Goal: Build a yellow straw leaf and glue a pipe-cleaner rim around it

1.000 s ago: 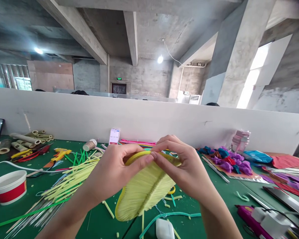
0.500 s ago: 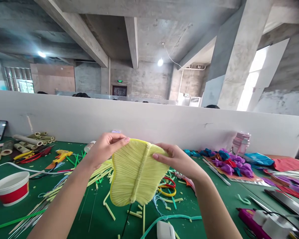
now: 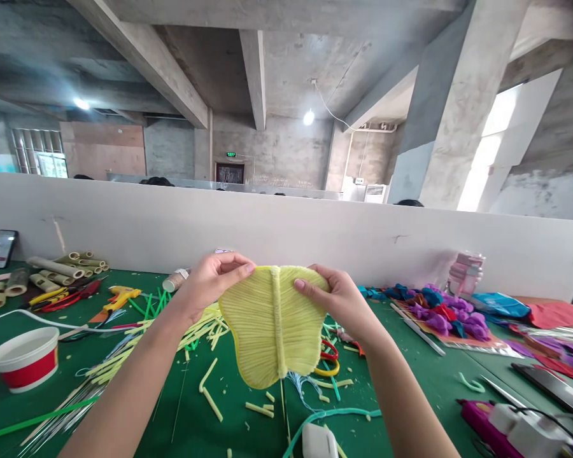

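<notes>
Between my two hands hangs a pale yellow leaf-shaped piece (image 3: 255, 324), ribbed with fuzzy strips that fan out from a thick raised midrib. A thin dark stem drops from its lower end. My left hand (image 3: 219, 283) pinches its upper left edge between thumb and fingers. At the upper right edge, my right hand (image 3: 332, 296) grips it with the thumb on the front face and the fingers mostly behind. Below the piece, short yellow fuzzy offcuts (image 3: 212, 404) lie scattered on the green table (image 3: 200, 432).
At left are a paper cup (image 3: 23, 359), bamboo tubes (image 3: 57, 270), a yellow glue gun (image 3: 121, 298) and a phone (image 3: 2, 248). Red-and-yellow-handled scissors (image 3: 328, 366) lie behind the piece. Purple fabric pieces (image 3: 472, 324), a pink bottle (image 3: 465, 273) and a magenta power strip (image 3: 480, 416) are at right.
The leaf-shaped piece has turned so that its midrib, slanted before, now stands nearly upright. Its lower end has swung to the right. Both hands keep their hold.
</notes>
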Motion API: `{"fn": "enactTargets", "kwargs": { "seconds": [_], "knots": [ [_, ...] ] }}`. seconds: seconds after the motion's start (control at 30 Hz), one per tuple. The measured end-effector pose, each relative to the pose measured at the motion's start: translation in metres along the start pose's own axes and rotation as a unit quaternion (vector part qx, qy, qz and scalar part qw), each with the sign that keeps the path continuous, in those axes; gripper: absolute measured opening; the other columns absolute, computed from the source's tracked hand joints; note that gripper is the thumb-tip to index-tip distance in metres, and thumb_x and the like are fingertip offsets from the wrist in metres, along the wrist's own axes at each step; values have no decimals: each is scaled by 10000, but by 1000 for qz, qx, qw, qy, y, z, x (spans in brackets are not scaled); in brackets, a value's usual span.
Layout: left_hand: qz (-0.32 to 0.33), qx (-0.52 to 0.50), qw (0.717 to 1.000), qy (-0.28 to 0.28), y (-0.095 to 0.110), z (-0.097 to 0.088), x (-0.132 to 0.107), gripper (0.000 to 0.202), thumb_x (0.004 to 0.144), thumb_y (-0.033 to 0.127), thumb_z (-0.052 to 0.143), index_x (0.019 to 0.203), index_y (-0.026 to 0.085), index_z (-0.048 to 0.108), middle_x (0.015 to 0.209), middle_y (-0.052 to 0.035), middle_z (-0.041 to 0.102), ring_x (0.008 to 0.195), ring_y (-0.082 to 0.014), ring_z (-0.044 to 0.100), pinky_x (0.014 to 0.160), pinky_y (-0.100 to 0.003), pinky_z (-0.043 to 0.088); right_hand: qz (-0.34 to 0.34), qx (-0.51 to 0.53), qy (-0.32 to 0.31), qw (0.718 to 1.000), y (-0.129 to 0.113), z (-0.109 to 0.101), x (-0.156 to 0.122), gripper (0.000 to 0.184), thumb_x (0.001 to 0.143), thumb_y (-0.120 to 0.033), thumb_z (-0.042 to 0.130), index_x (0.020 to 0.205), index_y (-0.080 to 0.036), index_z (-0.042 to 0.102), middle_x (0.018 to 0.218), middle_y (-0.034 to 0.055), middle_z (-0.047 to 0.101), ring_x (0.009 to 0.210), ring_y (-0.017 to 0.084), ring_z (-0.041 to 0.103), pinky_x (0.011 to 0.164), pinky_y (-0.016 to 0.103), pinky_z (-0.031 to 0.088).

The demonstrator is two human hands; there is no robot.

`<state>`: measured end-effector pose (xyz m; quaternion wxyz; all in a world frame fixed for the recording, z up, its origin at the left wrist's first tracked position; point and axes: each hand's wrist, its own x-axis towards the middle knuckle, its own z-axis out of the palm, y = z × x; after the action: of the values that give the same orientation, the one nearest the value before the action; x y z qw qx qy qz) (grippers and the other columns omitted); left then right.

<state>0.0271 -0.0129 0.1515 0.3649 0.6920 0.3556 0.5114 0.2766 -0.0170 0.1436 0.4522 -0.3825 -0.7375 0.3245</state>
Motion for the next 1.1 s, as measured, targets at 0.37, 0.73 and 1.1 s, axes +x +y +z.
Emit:
{"fn": "enactTargets", "kwargs": {
  "seconds": [0.37,0.73,1.1],
  "knots": [
    [8,-50,998,23,6,6,-6,236,797,427,739,839,197,704,816,-12,694,740,-154,600,651,-239,429,-69,-66,67,993,-15,16,-8,317,846,-516,643,856,-199,651,749,8,642,687,151,582,572,240,454],
    [35,22,999,-2,22,2,-19,213,814,416,735,785,206,714,781,1,673,723,-133,589,647,-228,426,-96,-88,32,991,-20,18,-13,301,873,-494,625,825,-197,641,709,-13,568,655,120,493,556,231,401],
    [48,20,999,-2,29,10,-27,191,823,394,730,752,218,711,723,29,646,695,-113,577,628,-206,423,-101,-101,5,990,-33,17,-22,229,877,-465,640,937,-248,677,848,-11,692,757,146,626,630,254,488]
  ]
}}
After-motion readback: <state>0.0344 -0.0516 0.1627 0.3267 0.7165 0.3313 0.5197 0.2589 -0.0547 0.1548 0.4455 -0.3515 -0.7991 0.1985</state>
